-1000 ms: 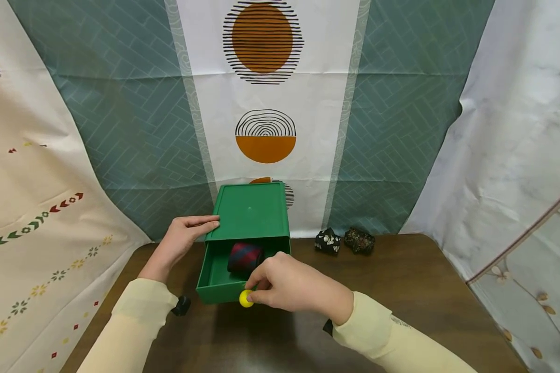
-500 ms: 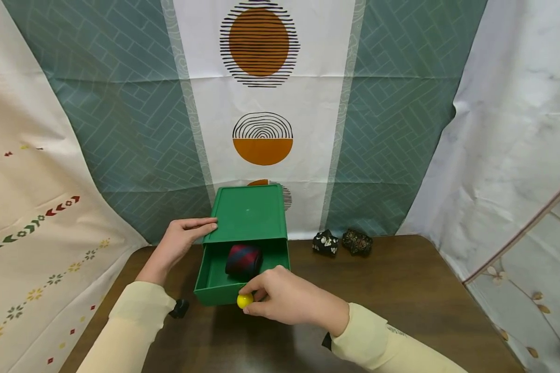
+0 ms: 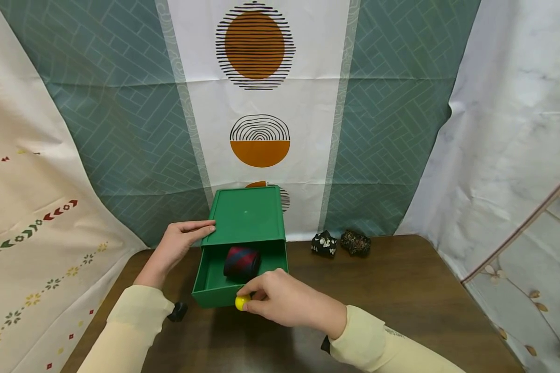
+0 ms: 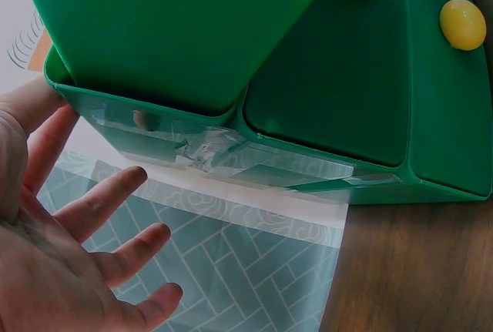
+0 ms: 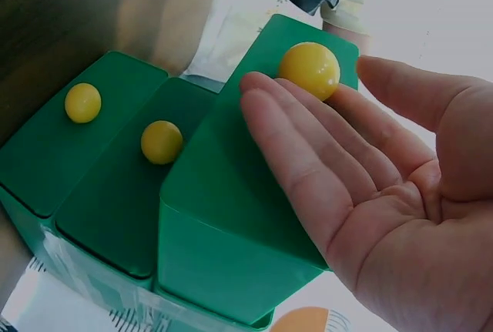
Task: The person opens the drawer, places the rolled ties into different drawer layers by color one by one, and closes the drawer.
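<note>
At yellow knob (image 3: 240, 303), right hand (image 3: 282, 298); sleeve print (image 3: 394, 332) unreadable.

Two dark bundles (image 3: 324, 244) (both patterned)

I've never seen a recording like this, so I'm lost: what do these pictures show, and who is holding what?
There is no machine: someone works bare-handed. The wide picture is taken from the person's head, the two closer ones from the left and right wrists. On the brown table stands a three-drawer green cabinet; two dark patterned bundles lie to its right. The top drawer is open, with a rolled striped cloth inside. The right hand seems to pinch that drawer's yellow knob; the left hand touches the cabinet's side.
</note>
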Demonstrator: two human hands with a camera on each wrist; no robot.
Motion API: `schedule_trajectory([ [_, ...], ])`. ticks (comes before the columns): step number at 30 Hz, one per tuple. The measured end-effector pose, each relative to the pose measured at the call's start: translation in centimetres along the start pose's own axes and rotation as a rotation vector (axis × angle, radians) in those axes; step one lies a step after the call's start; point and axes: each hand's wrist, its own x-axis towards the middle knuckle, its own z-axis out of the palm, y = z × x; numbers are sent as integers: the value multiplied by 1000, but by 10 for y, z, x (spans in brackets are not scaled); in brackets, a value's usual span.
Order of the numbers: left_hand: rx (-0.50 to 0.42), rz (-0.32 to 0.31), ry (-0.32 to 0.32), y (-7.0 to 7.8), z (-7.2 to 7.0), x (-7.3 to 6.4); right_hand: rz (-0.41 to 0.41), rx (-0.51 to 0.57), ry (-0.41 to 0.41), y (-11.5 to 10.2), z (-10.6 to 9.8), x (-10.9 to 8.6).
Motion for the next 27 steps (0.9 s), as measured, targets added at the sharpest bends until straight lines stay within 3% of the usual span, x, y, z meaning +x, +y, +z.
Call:
schedule_trajectory([
  [5,-11,-11,1,3,1,-1,4,-6,26,1,1,2],
  [13,-56,-22,-21,19,2,-11,-15,-1,125,9,5,7],
  [21,-15,-7,-11,0,0,-2,-20,11,180,15,9,13],
  [27,-16,1,-10,0,1,-1,-14,26,192,17,10,16],
])
